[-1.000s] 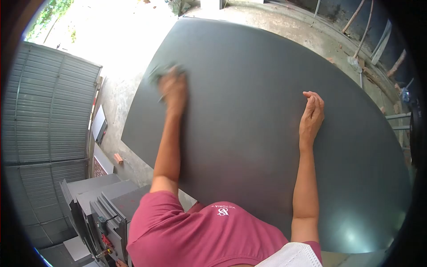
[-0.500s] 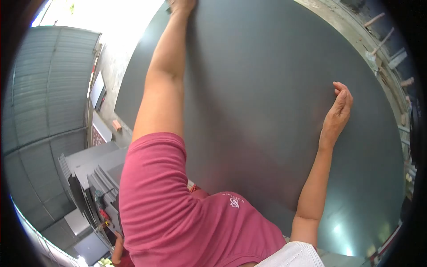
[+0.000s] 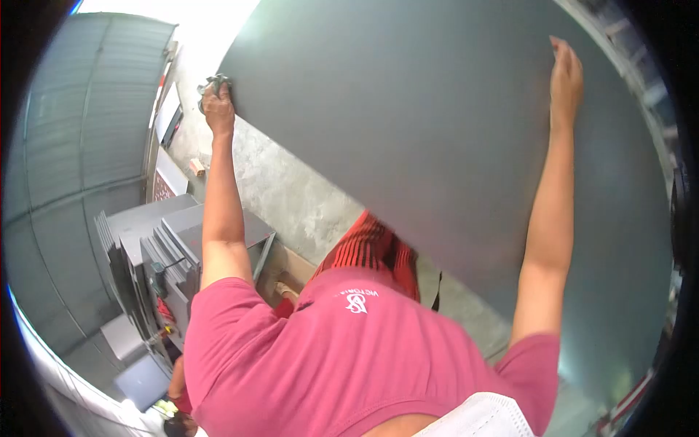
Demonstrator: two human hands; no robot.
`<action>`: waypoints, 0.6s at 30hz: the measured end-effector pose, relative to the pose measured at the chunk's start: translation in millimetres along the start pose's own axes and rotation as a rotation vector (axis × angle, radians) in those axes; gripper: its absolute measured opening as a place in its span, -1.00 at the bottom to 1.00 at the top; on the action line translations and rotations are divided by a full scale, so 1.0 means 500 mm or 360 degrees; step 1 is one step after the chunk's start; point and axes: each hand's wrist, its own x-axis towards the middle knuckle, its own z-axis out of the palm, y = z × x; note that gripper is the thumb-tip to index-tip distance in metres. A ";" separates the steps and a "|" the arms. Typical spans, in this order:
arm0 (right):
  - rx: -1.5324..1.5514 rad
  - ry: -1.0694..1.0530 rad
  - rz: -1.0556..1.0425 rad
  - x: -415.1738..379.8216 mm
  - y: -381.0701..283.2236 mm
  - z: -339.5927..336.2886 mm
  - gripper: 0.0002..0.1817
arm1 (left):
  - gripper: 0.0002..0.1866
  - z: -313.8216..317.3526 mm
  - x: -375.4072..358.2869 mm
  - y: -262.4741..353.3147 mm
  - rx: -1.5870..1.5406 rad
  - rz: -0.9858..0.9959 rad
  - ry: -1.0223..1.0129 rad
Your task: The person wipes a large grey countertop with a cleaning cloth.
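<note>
Back from far up the left side, the left hand (image 3: 219, 109) has come down to the near left corner of the big dark panel (image 3: 408, 124), and the right arm now reaches further out. Bare concrete floor (image 3: 284, 186) shows between the torso and the near edge, where half a second ago the panel ran almost to the shirt.

From where I stand, the step in hand looks like wiping down the panel. Left fingers are closed round a bunched grey-green cloth (image 3: 216, 81). It sits right at the corner; whether it touches the surface or hangs just off it, I can't quite tell. The right hand (image 3: 566, 80) lies over the panel's right part, fingers together and loosely bent, gripping nothing I can see. To my mind, the next move calls for laying the cloth flat inside the edge, with the right hand kept out of its path.

Left of the body, a stack of grey sheets (image 3: 178, 218) stands close to the left elbow and leaves it little room to swing. Beyond are a brick (image 3: 196, 167) and a ribbed metal wall (image 3: 65, 138). Another person's arm (image 3: 177, 380) shows below the stack.
</note>
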 end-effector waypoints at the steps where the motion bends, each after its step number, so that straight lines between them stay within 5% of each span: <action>1: 0.0080 0.0008 -0.0044 -0.013 -0.005 -0.009 -0.49 | -0.63 -0.010 -0.023 0.009 0.0020 0.0044 0.0051; 6: 0.0083 -0.0140 0.0184 -0.160 -0.072 -0.089 -0.53 | -0.56 0.004 -0.126 0.073 0.0068 0.0144 0.0309; 8: 0.0465 -0.0434 0.0358 -0.285 -0.143 -0.168 -0.49 | -0.53 0.002 -0.190 0.138 -0.0007 0.0150 0.0293; 13: 0.0700 -0.0378 0.0704 -0.600 -0.288 -0.396 -0.58 | -0.52 -0.027 -0.363 0.283 -0.0349 0.0169 0.0174; 18: 0.0839 -0.0241 0.0923 -0.856 -0.303 -0.479 -0.63 | -0.59 -0.061 -0.530 0.413 -0.0841 0.0271 0.0145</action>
